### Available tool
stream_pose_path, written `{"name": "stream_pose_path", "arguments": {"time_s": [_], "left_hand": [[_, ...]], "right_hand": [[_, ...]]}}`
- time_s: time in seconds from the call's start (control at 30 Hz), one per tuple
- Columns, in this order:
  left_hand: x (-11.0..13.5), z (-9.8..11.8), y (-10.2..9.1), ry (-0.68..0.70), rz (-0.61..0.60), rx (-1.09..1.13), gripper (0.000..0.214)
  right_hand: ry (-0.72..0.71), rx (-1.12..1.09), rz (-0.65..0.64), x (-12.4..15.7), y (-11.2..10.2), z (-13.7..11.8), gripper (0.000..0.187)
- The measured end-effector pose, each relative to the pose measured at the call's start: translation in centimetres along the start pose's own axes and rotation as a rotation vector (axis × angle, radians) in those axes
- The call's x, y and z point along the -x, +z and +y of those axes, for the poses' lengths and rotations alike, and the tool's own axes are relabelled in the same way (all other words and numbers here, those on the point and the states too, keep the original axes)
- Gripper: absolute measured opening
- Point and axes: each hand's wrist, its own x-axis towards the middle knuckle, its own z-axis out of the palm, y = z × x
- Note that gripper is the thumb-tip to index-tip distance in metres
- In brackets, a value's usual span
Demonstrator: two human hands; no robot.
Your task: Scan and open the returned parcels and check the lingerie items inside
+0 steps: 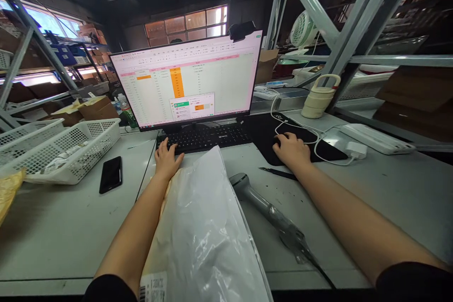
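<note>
My left hand [167, 158] rests at the near left edge of a black keyboard [208, 137], its fingers spread flat on the keys. My right hand [292, 149] is cupped over a dark mouse on a black mouse pad [269, 134]. A white plastic mailer bag [201, 226] with a label lies between my forearms. A grey barcode scanner [264, 205] lies just right of the bag. The monitor [187, 82] shows a spreadsheet with a small dialog box.
A black phone [111, 174] lies left of the keyboard, beside white mesh baskets [67, 148]. A black pen [278, 173] lies near my right wrist. A white cable, charger [356, 150] and power strip [377, 138] sit at the right. A cream stacked container [318, 99] stands behind the pad.
</note>
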Motion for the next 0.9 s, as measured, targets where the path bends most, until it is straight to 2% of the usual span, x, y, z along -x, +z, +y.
{"name": "stream_pose_path", "arguments": {"time_s": [0.33, 0.47, 0.6, 0.7, 0.77, 0.83, 0.9], "left_hand": [[0.0, -0.1, 0.1, 0.004, 0.015, 0.001, 0.047], [-0.1, 0.0, 0.0, 0.004, 0.021, 0.018, 0.046], [0.1, -0.1, 0.3, 0.012, 0.069, 0.089, 0.043], [-0.3, -0.9, 0.1, 0.005, 0.193, 0.228, 0.039], [-1.1, -1.8, -1.1, -0.014, 0.326, 0.354, 0.038], [-2.2, -2.8, -3.6, -0.058, 0.496, 0.48, 0.036], [-2.6, -3.5, -7.5, -0.087, 0.67, 0.585, 0.037]], "right_hand": [[0.019, 0.008, -0.012, 0.1, -0.2, -0.1, 0.045], [0.006, -0.007, 0.042, 0.2, -0.1, 0.0, 0.049], [0.008, 0.003, 0.033, 0.1, 0.1, 0.0, 0.049], [0.015, 0.014, 0.035, 0.2, -0.1, 0.0, 0.05], [0.019, 0.01, 0.039, 0.3, -0.4, -0.1, 0.051], [0.015, 0.0, 0.038, 0.4, -1.0, -0.3, 0.053], [0.007, -0.016, 0.035, 0.6, -1.4, -0.5, 0.054]]}}
